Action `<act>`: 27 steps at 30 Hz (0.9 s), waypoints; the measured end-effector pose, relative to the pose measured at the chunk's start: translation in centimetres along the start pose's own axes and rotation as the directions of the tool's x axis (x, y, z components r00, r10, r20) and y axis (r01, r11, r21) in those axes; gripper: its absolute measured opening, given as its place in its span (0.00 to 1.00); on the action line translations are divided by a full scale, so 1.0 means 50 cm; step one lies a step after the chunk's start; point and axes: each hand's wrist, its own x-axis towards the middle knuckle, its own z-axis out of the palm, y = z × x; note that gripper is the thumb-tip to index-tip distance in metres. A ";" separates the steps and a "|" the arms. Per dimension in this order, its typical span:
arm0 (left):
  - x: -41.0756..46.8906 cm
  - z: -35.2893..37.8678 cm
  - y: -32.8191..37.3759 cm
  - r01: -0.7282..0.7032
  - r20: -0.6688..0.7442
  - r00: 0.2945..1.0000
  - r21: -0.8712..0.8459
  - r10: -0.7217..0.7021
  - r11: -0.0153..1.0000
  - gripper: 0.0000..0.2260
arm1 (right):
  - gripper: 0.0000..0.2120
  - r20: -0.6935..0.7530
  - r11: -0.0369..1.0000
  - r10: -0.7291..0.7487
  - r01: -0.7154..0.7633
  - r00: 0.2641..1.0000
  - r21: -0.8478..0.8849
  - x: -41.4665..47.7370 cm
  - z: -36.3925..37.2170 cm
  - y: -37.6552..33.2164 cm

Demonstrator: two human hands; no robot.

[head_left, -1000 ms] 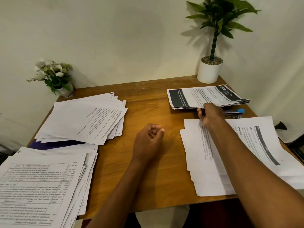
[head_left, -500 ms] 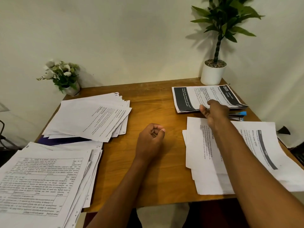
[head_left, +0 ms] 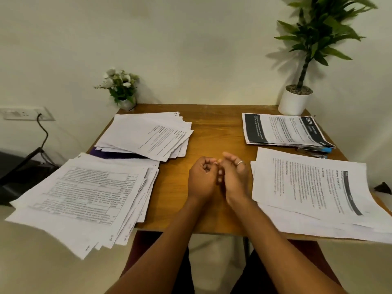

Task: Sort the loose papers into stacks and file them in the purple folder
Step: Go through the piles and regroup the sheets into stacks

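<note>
A wooden table (head_left: 218, 128) seen from above, past a person's two bare forearms. Both hands meet at the table's middle. The left hand (head_left: 201, 179) is curled into a loose fist and holds nothing. The right hand (head_left: 234, 177) lies against it, fingers relaxed and slightly bent, a ring (head_left: 240, 162) on one finger; it too holds nothing.

Four paper stacks lie around the hands. The far-left stack (head_left: 146, 134) is fanned out and covers the purple folder (head_left: 114, 154), of which only a strip shows at the stack's near edge. The near-left stack (head_left: 84, 200), printed with tables, overhangs the table's edge. The far-right stack (head_left: 284, 130) has dark bands on its top sheet, and a blue-tipped object (head_left: 316, 150) pokes out beneath it. The near-right stack (head_left: 314, 187) overhangs the near edge.

A small flower pot (head_left: 122, 88) stands at the far-left corner, and a potted plant (head_left: 296, 100) at the far right.
</note>
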 end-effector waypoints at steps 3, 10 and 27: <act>-0.037 -0.029 -0.006 0.000 -0.087 0.996 -0.005 -0.001 1.000 0.05 | 0.06 0.015 0.974 -0.186 0.187 0.982 -0.128 -0.052 0.026 0.043; -0.104 -0.072 0.000 0.012 -0.125 0.992 -0.091 -0.024 0.996 0.05 | 0.06 0.273 0.881 -0.277 0.357 0.921 -0.310 -0.071 0.024 0.051; -0.113 -0.373 0.072 0.344 -0.220 0.914 0.864 -0.340 0.367 0.49 | 0.03 0.357 0.812 -0.257 0.401 0.898 -0.424 -0.073 0.033 0.057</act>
